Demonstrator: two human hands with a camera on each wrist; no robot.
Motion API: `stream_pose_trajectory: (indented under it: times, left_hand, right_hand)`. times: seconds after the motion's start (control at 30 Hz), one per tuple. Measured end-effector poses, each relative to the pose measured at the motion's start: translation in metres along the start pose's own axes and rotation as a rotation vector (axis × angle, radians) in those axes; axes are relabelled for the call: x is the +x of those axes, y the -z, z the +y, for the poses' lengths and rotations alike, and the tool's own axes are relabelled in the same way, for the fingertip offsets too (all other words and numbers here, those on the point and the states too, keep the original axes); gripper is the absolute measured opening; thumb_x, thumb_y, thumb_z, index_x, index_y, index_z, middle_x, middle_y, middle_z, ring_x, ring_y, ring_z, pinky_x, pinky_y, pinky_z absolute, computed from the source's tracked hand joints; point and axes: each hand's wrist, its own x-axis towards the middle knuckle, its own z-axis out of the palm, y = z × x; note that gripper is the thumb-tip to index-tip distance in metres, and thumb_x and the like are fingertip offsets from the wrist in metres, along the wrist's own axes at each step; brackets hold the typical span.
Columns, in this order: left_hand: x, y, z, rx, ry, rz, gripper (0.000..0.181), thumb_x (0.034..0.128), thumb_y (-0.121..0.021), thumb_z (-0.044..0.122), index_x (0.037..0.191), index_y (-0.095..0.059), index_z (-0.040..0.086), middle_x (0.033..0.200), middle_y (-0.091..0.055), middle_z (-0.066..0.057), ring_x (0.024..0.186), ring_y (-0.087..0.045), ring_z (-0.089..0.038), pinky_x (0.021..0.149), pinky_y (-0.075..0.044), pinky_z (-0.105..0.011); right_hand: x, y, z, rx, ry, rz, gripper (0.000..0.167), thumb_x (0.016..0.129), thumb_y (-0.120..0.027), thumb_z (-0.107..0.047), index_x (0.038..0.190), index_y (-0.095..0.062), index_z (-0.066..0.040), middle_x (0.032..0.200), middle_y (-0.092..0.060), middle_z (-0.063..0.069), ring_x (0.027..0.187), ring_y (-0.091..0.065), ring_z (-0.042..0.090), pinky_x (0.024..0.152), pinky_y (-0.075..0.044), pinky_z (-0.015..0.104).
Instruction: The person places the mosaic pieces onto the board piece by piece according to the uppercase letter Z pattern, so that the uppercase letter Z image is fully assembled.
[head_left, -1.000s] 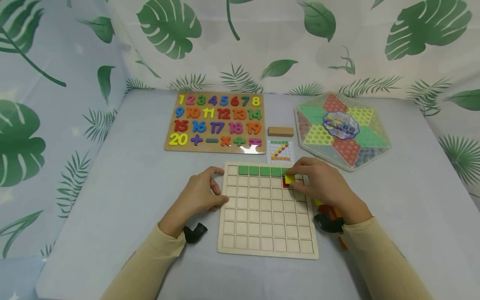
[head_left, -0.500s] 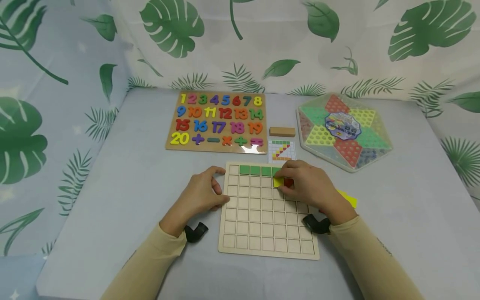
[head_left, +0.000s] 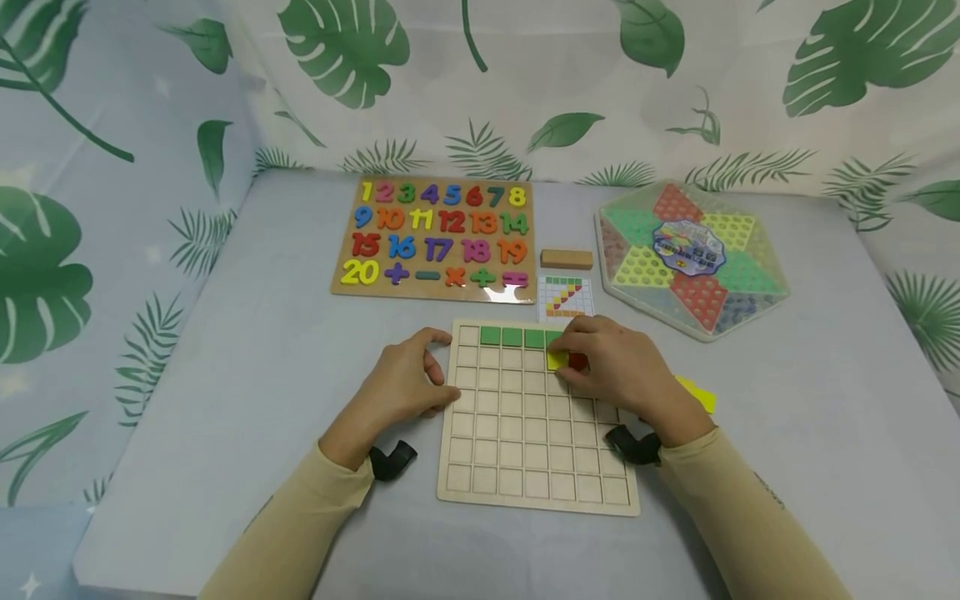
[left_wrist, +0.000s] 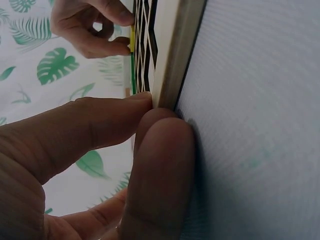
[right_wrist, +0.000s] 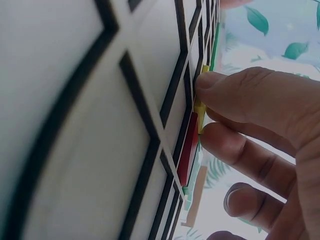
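Note:
A pale wooden grid board (head_left: 498, 454) lies flat on the table. My right hand (head_left: 626, 367) pinches a yellow square tile (head_left: 557, 360) between thumb and finger, at a second-row cell. In the right wrist view, the yellow tile (right_wrist: 200, 117) is beside a red tile (right_wrist: 188, 150) set in the grid. Green tiles (head_left: 512, 337) line the top row; my right hand partly hides this row. My left hand (head_left: 397, 383) touches the board's left edge with spread thumb and index finger, its other fingers bent in. The left wrist view shows the thumb (left_wrist: 100, 120) against the rim.
Behind the board lie a small pattern card (head_left: 564, 298), a wooden block (head_left: 566, 259), a number puzzle (head_left: 442, 237) and a hexagonal Chinese checkers set (head_left: 690, 258). Loose yellow tiles (head_left: 697, 394) lie right of the board, partly behind my right wrist.
My right hand has moved left with the yellow tile, from over the red tile to the cell left of it, and then stayed there. My left hand has kept its place.

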Motion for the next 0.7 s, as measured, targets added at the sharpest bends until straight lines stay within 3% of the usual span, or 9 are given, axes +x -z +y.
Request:
stream_pose_trajectory:
  times: [0.3, 0.7]
  left_hand:
    - [-0.001, 0.0, 0.001, 0.007, 0.003, -0.004, 0.079, 0.0786, -0.09, 0.011, 0.147, -0.05, 0.009, 0.086, -0.065, -0.006, 0.056, -0.066, -0.014, 0.054, -0.051, -0.026]
    - [0.0, 0.0, 0.001, 0.017, 0.001, -0.008, 0.079, 0.0797, -0.089, 0.011, 0.148, -0.049, 0.009, 0.088, -0.066, -0.006, 0.057, -0.067, -0.013, 0.055, -0.053, -0.026]
  right_hand:
    - [-0.003, 0.001, 0.002, 0.021, -0.02, -0.009, 0.023, 0.086, -0.083, -0.022, 0.109, -0.081, -0.017, 0.106, -0.073, 0.001, 0.093, -0.068, 0.019, 0.07, -0.059, 0.04]
    - [-0.027, 0.011, 0.016, 0.064, -0.111, -0.029, 0.021, 0.091, -0.079, -0.024, 0.111, -0.081, -0.019, 0.108, -0.073, -0.003, 0.095, -0.069, 0.017, 0.078, -0.058, 0.042]
